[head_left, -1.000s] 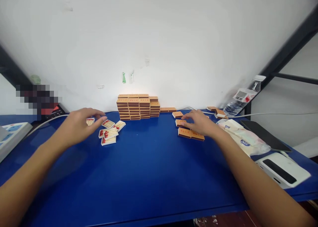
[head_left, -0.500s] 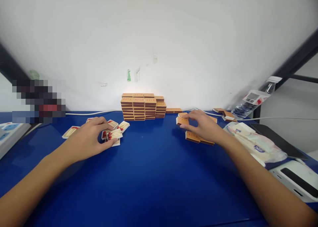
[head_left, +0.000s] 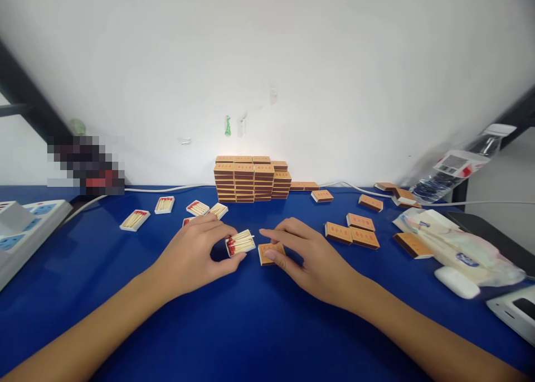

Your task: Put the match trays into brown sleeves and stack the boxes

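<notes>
My left hand grips a white matchbox tray filled with red-tipped matches, its thumb and fingers at the tray's edges. Just to the right, my right hand is closed on an orange matchbox sleeve between thumb and fingers. A small gap separates tray and sleeve. More filled trays lie to the left, such as one tray by itself and another near my left fingers, which partly cover others. Loose orange sleeves lie right of my right hand.
A stack of matchboxes stands against the wall at the back. On the right are a clear bottle, a tissue pack and a white rounded case. A power strip lies far left, and a white cable runs along the wall.
Both hands have come together at the middle front. The left has brought a filled tray from the left group; the right has carried an orange sleeve in from the right. The view has shifted slightly.
</notes>
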`<act>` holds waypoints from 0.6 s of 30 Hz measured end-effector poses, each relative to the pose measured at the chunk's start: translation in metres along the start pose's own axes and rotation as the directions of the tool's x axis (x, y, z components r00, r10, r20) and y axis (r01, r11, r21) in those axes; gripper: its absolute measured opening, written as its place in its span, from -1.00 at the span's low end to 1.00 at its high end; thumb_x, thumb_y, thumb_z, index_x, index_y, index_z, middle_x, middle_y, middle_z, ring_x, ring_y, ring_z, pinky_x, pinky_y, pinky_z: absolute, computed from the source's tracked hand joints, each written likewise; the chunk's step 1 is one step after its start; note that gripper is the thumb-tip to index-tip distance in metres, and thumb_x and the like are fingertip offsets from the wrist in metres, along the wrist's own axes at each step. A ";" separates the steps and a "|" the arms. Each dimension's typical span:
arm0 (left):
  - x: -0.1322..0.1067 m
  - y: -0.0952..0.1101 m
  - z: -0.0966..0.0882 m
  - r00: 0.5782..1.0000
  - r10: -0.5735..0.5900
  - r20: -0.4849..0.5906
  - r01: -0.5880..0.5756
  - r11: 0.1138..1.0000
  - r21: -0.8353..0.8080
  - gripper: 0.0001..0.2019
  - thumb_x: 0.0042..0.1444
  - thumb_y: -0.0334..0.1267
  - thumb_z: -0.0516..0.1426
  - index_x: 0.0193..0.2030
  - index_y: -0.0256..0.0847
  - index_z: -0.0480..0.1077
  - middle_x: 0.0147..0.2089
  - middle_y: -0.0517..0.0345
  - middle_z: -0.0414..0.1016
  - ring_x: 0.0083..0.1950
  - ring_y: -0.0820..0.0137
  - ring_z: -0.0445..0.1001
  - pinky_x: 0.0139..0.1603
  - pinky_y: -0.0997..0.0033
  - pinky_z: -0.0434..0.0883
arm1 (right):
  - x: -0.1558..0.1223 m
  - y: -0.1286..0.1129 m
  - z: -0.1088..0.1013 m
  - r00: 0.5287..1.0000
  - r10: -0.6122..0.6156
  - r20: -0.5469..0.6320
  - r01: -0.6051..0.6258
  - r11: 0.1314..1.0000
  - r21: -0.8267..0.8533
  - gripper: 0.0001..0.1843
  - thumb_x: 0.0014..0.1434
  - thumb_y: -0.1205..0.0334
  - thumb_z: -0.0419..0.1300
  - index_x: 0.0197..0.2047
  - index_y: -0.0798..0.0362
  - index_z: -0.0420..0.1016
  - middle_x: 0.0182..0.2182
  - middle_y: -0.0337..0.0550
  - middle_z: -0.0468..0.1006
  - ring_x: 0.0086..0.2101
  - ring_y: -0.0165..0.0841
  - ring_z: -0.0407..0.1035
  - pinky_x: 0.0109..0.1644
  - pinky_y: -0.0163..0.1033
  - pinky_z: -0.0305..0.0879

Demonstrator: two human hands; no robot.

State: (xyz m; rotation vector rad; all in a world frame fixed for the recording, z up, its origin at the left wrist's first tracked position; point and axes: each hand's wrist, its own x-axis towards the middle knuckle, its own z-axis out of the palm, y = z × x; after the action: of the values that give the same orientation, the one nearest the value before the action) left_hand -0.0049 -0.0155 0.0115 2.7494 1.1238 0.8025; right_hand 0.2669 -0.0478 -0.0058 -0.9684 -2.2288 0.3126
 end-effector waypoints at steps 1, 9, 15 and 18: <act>0.000 0.001 0.002 1.000 0.006 -0.004 -0.006 1.000 -0.006 -0.82 0.26 -0.05 0.25 -0.15 -0.08 0.57 -0.26 0.09 0.65 -0.20 0.19 0.56 -0.16 0.11 0.49 | -0.001 -0.001 0.002 1.000 -0.006 -0.011 0.006 1.000 0.010 -0.59 0.50 0.16 0.14 0.35 -0.04 0.47 -0.05 0.02 0.57 -0.07 -0.16 0.48 0.06 0.05 0.52; 0.000 0.000 0.006 0.999 0.042 -0.028 -0.044 0.998 -0.043 -0.82 0.26 -0.12 0.29 -0.08 -0.12 0.57 -0.21 0.09 0.66 -0.16 0.21 0.58 -0.06 0.11 0.50 | 0.000 -0.009 0.003 0.996 -0.012 0.094 0.004 0.997 0.075 -0.56 0.52 0.24 0.10 0.39 -0.16 0.44 -0.07 -0.04 0.52 -0.13 -0.23 0.45 -0.02 -0.04 0.50; 0.001 0.007 0.007 0.994 0.103 -0.030 -0.105 0.991 -0.086 -0.81 0.23 -0.23 0.32 -0.04 -0.20 0.57 -0.18 0.08 0.65 -0.15 0.23 0.56 -0.08 0.16 0.49 | -0.001 -0.006 0.004 0.997 -0.008 0.078 0.004 0.999 0.054 -0.54 0.49 0.22 0.16 0.40 -0.12 0.40 0.00 -0.02 0.49 -0.09 -0.23 0.46 0.00 -0.05 0.50; 0.000 0.010 0.010 0.991 0.126 -0.037 -0.130 0.985 -0.116 -0.73 0.25 -0.18 0.34 0.04 -0.20 0.55 -0.15 0.06 0.64 -0.12 0.22 0.56 -0.09 0.19 0.50 | 0.000 -0.003 0.003 0.999 0.003 0.054 -0.005 0.999 0.032 -0.47 0.40 0.20 0.29 0.39 -0.07 0.39 0.07 0.01 0.49 0.02 -0.17 0.43 0.11 0.02 0.48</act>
State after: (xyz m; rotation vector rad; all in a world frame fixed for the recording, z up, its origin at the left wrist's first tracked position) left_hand 0.0061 -0.0210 0.0058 2.7412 0.8805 0.8965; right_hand 0.2633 -0.0496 -0.0067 -0.9576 -2.2636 0.3791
